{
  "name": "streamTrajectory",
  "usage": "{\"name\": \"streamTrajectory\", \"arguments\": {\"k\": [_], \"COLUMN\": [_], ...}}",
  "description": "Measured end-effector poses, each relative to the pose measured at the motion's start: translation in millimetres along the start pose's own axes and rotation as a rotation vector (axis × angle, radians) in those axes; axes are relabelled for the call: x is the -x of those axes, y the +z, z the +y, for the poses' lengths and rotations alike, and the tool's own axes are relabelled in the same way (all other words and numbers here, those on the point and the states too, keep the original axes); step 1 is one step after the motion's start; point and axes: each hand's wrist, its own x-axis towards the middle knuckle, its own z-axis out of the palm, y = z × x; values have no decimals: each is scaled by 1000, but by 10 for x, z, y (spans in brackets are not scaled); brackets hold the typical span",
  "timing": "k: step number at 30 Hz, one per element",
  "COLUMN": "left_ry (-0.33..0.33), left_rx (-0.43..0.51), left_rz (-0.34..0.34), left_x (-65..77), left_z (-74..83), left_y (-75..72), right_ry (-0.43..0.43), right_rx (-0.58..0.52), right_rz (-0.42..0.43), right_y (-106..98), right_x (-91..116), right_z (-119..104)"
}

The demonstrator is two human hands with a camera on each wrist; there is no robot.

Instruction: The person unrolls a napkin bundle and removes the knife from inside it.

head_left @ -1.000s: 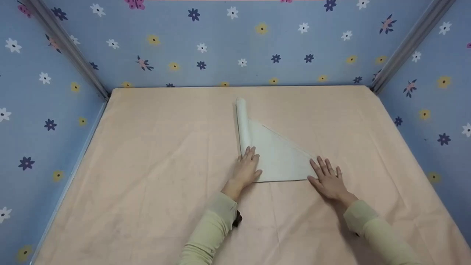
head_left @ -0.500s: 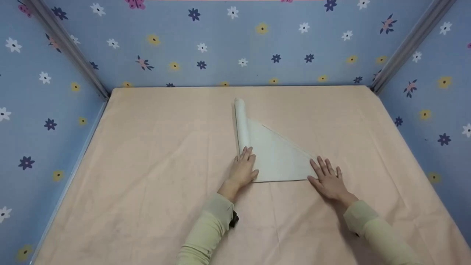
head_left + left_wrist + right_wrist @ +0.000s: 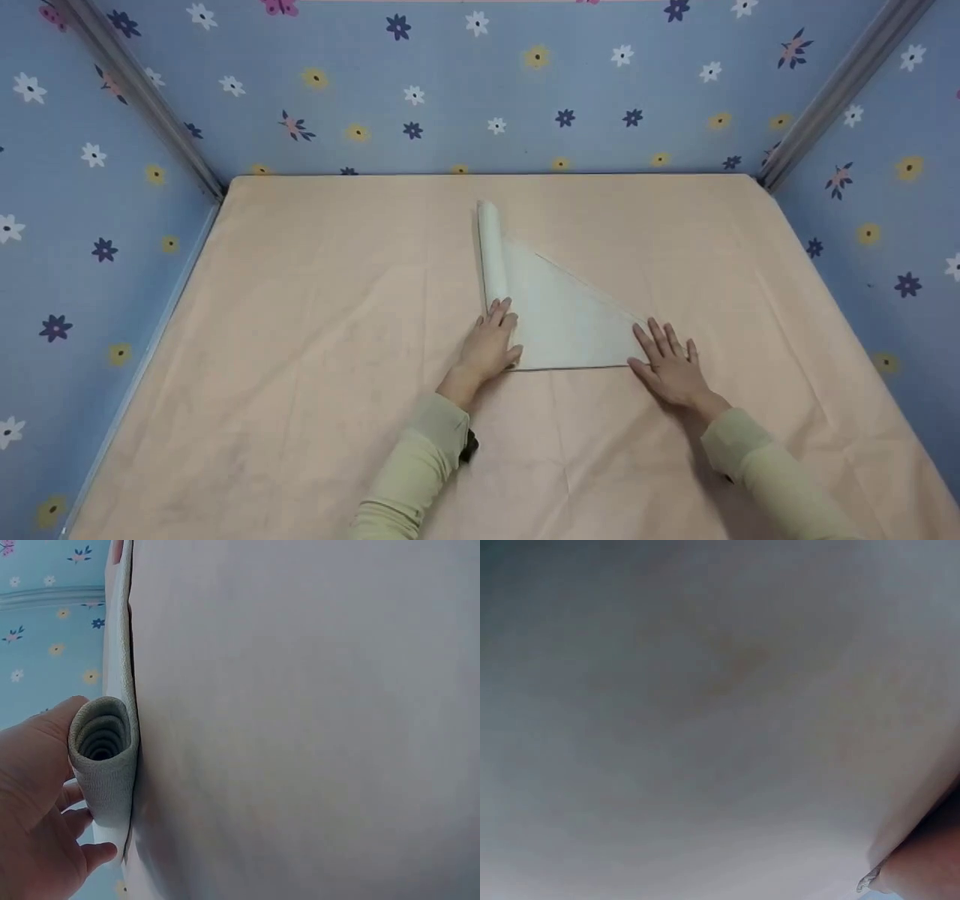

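A pale green cloth (image 3: 574, 315) lies partly spread on the table, its flat part tapering along a slanted far edge. Its left side is wound into a narrow roll (image 3: 490, 247), whose spiral end faces the left wrist camera. My left hand (image 3: 486, 346) holds the near end of this roll, thumb on the right and fingers over the top and left side. At the cloth's right corner, my right hand (image 3: 671, 371) rests flat with fingers spread, covering that corner. The right wrist view is blurred, with only a bit of the hand (image 3: 930, 862) at lower right.
The table has a peach-coloured, lightly creased cover (image 3: 300, 337). Blue flower-patterned panels (image 3: 450, 75) stand along the back and both sides. Grey metal posts (image 3: 847, 90) rise at the back corners.
My left hand has moved slightly to the left, along with the near end of the roll, and the flat part has widened a little. My right hand has stayed in place.
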Motion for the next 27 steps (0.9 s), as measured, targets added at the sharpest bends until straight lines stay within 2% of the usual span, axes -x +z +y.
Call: {"name": "streamTrajectory", "arguments": {"k": [7,27], "left_ry": [7,0], "left_rx": [20,16], "left_rz": [18,12], "left_x": [11,87], "left_z": [-37,-117], "left_y": [-18,-53], "right_ry": [1,0], "right_rx": [-1,-11], "right_rz": [6,5], "right_y": [-20,-14], "right_x": [-2,9], "right_z": [-6,-8]}}
